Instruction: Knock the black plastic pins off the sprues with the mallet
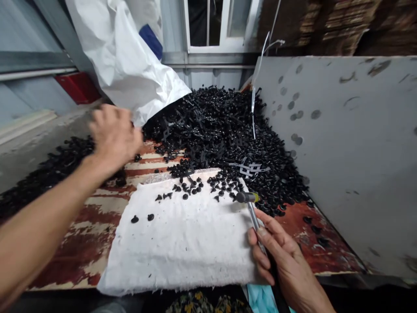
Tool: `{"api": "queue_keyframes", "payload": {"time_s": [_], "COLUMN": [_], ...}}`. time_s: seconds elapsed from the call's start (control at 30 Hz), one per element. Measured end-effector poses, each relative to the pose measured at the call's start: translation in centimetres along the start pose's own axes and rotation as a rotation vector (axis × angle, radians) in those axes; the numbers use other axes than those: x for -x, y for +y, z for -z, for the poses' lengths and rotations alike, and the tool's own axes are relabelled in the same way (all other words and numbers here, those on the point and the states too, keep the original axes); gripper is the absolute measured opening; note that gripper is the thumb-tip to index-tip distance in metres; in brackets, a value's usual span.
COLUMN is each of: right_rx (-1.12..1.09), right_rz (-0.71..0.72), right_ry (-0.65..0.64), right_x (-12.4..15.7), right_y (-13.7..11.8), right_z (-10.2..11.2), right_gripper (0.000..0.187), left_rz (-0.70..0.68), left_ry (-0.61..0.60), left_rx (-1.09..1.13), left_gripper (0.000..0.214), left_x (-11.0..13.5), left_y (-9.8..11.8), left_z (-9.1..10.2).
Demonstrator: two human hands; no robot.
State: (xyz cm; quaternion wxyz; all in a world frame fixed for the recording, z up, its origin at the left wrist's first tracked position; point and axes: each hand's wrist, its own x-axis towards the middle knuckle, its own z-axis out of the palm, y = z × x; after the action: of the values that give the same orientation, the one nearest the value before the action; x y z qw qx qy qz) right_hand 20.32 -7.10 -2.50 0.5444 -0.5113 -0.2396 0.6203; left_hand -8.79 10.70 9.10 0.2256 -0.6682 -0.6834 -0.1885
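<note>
My left hand (114, 134) reaches out over the left side of a big heap of small black plastic parts (221, 130), its fingers curled and blurred by motion. My right hand (276, 256) grips the handle of a small hammer (248, 200), whose head rests at the far right edge of a white foam pad (182, 243). Several loose black parts (195, 187) lie along the pad's far edge, and two sit apart nearer the left (142, 218).
A worn red and white tabletop (84, 243) carries the pad. A grey board (352, 152) walls in the right side. A white sack (130, 65) lies open at the back over the heap. More black parts (39, 174) are spread on the left.
</note>
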Motion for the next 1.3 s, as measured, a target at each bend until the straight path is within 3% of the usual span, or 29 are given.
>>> {"api": "queue_keyframes", "payload": {"time_s": [0.1, 0.2, 0.27, 0.33, 0.53, 0.67, 0.73, 0.83, 0.93, 1.07, 1.2, 1.3], "right_rx": [0.026, 0.055, 0.054, 0.036, 0.015, 0.007, -0.005, -0.028, -0.039, 0.029, 0.082, 0.083], "right_rz": [0.056, 0.112, 0.121, 0.115, 0.102, 0.122, 0.131, 0.140, 0.154, 0.180, 0.195, 0.215], "right_ry": [0.050, 0.100, 0.123, 0.134, 0.133, 0.123, 0.123, 0.131, 0.117, 0.078, 0.093, 0.120], "right_x": [0.6, 1.1, 1.3, 1.3, 1.2, 1.3, 1.3, 1.3, 1.1, 0.7, 0.7, 1.0], "right_y": [0.3, 0.7, 0.9, 1.0, 0.9, 0.9, 0.9, 1.0, 1.1, 1.4, 1.4, 1.2], "right_z": [-0.6, -1.2, -1.3, -1.3, -1.1, -1.1, -1.2, -1.2, -0.9, -0.1, -0.1, -0.5], "right_gripper": [0.057, 0.055, 0.057, 0.058, 0.059, 0.057, 0.058, 0.057, 0.048, 0.043, 0.040, 0.035], "left_rz": [-0.298, -0.659, -0.753, -0.770, -0.738, -0.610, -0.450, -0.087, 0.127, 0.309, 0.476, 0.319], "left_ry": [-0.169, -0.316, -0.394, -0.425, -0.425, -0.414, -0.455, -0.619, -0.720, -0.987, -1.248, -1.288], "left_rx": [0.117, 0.290, 0.387, 0.439, 0.623, 0.771, 0.963, 1.409, 1.583, 1.515, 1.341, 1.068], "left_gripper": [0.028, 0.027, 0.020, 0.018, 0.012, 0.012, 0.013, 0.010, 0.012, 0.017, 0.020, 0.019], "left_x": [1.4, 2.1, 2.0, 1.6, 0.8, 0.0, -0.3, 0.5, 2.9, 6.7, 9.3, 10.2], "left_y": [6.2, 12.2, 14.6, 15.6, 15.2, 14.7, 14.0, 12.5, 10.9, 9.0, 6.9, 5.5], "left_z": [-2.7, -5.4, -6.7, -7.6, -8.7, -8.4, -7.5, -5.5, -3.2, -0.6, -0.1, -0.3]}}
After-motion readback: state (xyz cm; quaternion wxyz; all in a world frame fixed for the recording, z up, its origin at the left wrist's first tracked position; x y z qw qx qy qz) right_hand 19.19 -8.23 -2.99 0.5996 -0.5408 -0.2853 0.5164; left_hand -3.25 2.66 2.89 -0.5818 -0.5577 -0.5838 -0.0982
